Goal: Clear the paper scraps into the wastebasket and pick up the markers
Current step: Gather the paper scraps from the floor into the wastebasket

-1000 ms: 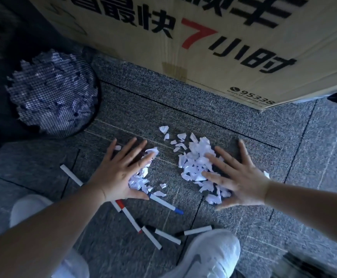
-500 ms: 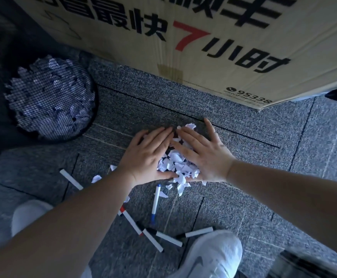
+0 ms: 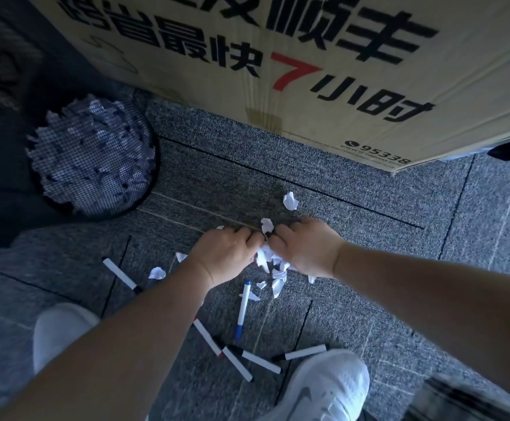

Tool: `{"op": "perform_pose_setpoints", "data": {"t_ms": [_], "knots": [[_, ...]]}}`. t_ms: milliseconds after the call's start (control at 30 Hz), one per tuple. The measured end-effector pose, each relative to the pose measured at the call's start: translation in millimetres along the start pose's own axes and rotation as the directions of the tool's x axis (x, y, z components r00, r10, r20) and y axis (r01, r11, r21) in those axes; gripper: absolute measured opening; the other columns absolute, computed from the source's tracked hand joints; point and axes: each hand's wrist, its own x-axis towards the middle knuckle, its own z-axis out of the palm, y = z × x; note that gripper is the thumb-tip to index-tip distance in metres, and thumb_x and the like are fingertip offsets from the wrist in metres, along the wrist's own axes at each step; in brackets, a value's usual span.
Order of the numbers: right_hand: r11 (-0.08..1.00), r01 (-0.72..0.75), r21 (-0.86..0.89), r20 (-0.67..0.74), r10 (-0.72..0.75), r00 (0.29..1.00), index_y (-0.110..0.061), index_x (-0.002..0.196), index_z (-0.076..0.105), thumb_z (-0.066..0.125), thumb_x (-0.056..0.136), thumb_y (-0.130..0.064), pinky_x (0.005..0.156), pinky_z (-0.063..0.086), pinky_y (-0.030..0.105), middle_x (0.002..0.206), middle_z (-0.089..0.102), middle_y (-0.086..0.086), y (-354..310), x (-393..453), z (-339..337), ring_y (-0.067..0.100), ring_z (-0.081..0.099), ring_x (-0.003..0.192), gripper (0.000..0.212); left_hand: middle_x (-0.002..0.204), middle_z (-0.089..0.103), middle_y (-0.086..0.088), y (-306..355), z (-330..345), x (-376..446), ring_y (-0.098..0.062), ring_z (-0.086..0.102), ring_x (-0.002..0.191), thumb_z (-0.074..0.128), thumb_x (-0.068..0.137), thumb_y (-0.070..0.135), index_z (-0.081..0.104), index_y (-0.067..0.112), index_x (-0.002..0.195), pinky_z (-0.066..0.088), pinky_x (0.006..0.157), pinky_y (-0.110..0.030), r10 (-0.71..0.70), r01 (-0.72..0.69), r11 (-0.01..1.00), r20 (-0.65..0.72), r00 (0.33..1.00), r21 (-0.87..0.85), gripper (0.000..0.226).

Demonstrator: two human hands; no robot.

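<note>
Your left hand (image 3: 228, 250): clenched on paper scraps (image 3: 270, 264), knuckles meeting your right.
Your right hand (image 3: 307, 249): clenched on the same heap.
Wastebasket (image 3: 92, 156): far left, well apart.

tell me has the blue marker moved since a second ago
Yes. The blue marker swung round from lying slantwise with its blue cap to the right, to nearly upright in view, cap toward the right shoe, while the black marker by that shoe stayed put.

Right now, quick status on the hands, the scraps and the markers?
Left hand and right hand cupped shut on paper scraps. Stray scrap beyond. Markers untouched on carpet. Wastebasket far left, path unobstructed.
</note>
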Motion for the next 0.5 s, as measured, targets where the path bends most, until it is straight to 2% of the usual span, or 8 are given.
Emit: {"op": "perform_pose_setpoints", "data": {"t_ms": [100,167,233,367,500], "knots": [[1.000,-0.021,-0.015,0.210,0.024,0.977,-0.008,0.104,0.051,0.051,0.094,-0.014,0.058,0.056,0.036,0.073,0.057,0.004,-1,10,-18,0.025,0.059,0.061,0.012,0.068,0.064,-0.005,-5,-11,-4,-0.018,0.051,0.039,0.035,0.087,0.019,0.059,0.008,0.099,0.036,0.033,-0.022,-0.002,0.002,1.000,0.117,0.993,0.001,0.029],[0.999,-0.054,0.003,0.261,0.052,0.964,-0.010,0.111,0.048,0.044,0.096,-0.014,0.058,0.053,0.031,0.072,0.054,0.001,-1,10,-28,0.022,0.058,0.063,0.016,0.076,0.058,-0.005,-9,-18,-8,-0.019,0.049,0.050,0.031,0.094,0.014,0.048,0.006,0.112,0.036,0.041,-0.027,-0.046,0.048,0.999,0.209,0.977,-0.003,0.026],[0.994,-0.106,0.021,0.281,0.096,0.955,-0.010,0.117,0.046,0.044,0.096,-0.011,0.059,0.050,0.026,0.068,0.049,-0.001,-2,7,-36,0.019,0.055,0.063,0.022,0.074,0.048,-0.004,-13,-30,-12,-0.018,0.043,0.052,0.034,0.097,0.012,0.042,0.007,0.112,0.032,0.043,-0.029,-0.101,0.104,0.995,0.293,0.951,0.004,0.018],[0.982,-0.186,0.036,0.289,0.168,0.943,-0.010,0.124,0.043,0.044,0.094,-0.006,0.060,0.052,0.027,0.070,0.044,-0.003,-4,5,-61,0.018,0.053,0.063,0.031,0.063,0.039,0.001,-18,-60,-16,-0.010,0.031,0.046,0.033,0.099,0.018,0.041,0.009,0.106,0.028,0.042,-0.024,-0.138,0.140,0.990,0.342,0.930,0.017,0.014],[0.975,-0.223,0.007,0.250,0.214,0.944,-0.012,0.121,0.043,0.046,0.091,-0.004,0.058,0.054,0.029,0.081,0.060,0.003,-8,4,-97,0.018,0.059,0.065,0.031,0.058,0.032,0.002,-19,-99,-22,-0.011,0.029,0.045,0.032,0.097,0.015,0.040,0.010,0.102,0.029,0.043,-0.028,-0.198,0.196,0.980,0.336,0.921,0.040,0.011]]}}
